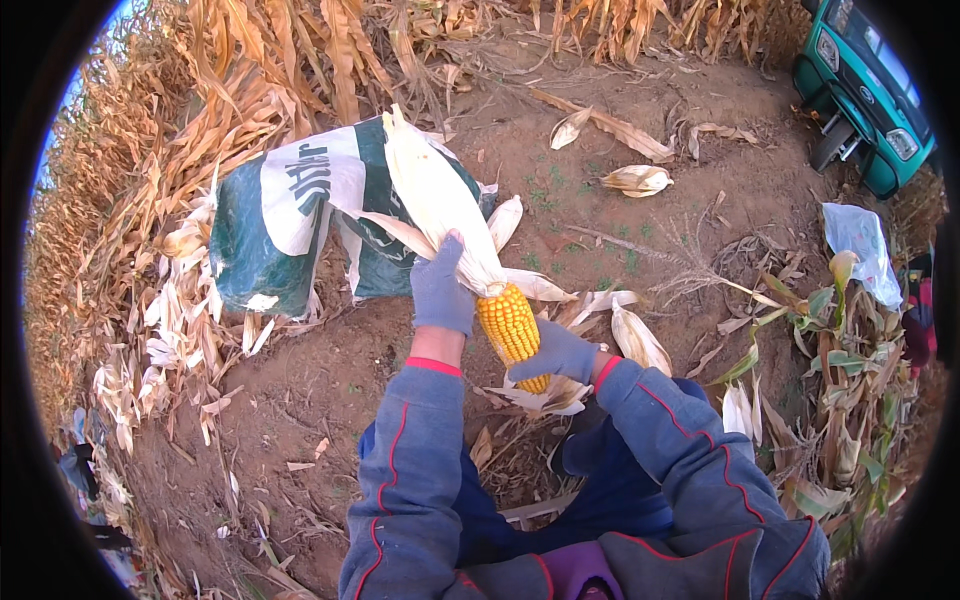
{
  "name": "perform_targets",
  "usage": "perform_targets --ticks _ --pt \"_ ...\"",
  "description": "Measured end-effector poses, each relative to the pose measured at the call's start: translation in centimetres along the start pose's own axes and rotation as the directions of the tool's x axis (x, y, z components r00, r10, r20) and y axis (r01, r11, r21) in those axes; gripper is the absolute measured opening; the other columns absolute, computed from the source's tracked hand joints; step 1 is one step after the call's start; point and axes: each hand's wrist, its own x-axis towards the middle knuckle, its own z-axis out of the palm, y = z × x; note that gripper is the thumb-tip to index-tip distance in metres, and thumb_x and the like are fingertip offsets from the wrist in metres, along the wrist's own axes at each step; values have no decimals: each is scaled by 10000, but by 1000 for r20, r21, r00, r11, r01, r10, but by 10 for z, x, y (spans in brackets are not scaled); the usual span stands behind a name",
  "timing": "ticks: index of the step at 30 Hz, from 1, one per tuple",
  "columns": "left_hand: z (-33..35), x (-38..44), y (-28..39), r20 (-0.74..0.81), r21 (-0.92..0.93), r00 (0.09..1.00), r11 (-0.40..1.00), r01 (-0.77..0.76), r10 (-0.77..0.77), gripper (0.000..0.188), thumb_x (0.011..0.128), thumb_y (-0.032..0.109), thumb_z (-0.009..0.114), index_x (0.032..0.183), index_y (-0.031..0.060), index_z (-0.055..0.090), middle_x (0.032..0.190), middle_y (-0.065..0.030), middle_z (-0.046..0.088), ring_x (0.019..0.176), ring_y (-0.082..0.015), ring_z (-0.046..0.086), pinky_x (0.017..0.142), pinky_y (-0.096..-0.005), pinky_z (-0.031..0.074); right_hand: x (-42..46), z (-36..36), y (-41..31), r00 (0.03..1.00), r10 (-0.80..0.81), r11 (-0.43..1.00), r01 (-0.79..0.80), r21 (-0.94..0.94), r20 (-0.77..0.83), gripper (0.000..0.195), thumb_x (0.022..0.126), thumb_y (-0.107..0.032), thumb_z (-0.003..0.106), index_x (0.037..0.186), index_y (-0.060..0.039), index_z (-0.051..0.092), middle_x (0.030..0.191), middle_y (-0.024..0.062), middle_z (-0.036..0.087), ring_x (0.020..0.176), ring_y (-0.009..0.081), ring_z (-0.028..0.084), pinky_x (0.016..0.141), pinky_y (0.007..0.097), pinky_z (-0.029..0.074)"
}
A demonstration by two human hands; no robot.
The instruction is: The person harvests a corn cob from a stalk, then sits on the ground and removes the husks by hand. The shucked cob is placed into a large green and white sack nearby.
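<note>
An ear of corn (510,330) lies between my two gloved hands, its yellow kernels bare. Pale corn husks (439,187), peeled back, still join its base and point up and left. My left hand (444,289), in a grey knit glove, grips the husks beside the base. Lower down, my right hand (553,352), gloved alike, is closed around the kernels near the tip. Beyond my left hand a green and white woven sack (315,217) with printing lies on the soil. Loose husks lie on the ground under and beside the ear.
Dry cornstalks (277,60) stand along the far and left sides. More husk-covered ears (637,180) lie on the soil. At right are a clear plastic bag (862,244) and a heap of cut stalks (855,405). A green three-wheeled vehicle (862,97) stands at upper right.
</note>
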Motion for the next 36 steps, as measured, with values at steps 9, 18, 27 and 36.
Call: perform_targets --ticks 9,18,27,36 --pt "17 -21 -29 -28 208 998 976 62 -58 314 879 75 654 1163 -51 610 1020 -74 655 840 -145 632 729 -278 514 22 -17 -42 808 -197 895 379 234 -555 485 807 -200 750 1208 2 568 1066 68 653 956 119 606 842 282 494" --pt "18 -24 -38 79 478 997 878 -21 -19 349 873 112 677 1164 -67 606 1013 -74 665 857 -117 619 725 -247 505 21 -21 -45 792 -177 960 269 73 -584 411 816 -308 713 1095 -10 661 948 99 706 835 160 661 737 313 518" --pt "22 -27 -29 214 654 976 749 -109 -45 280 818 71 698 1043 -88 649 916 -93 680 755 -135 645 651 -255 514 -6 -33 -54 785 -212 963 67 -260 -582 356 806 -370 648 948 -48 700 820 182 690 751 297 693 675 382 526" --pt "29 -39 -31 130 493 991 869 -38 -30 289 892 143 653 1111 -40 611 932 -64 637 807 -133 613 713 -271 507 25 -54 -9 661 -115 993 87 -76 -741 286 847 -307 603 934 -43 668 832 165 680 772 314 671 714 393 508"
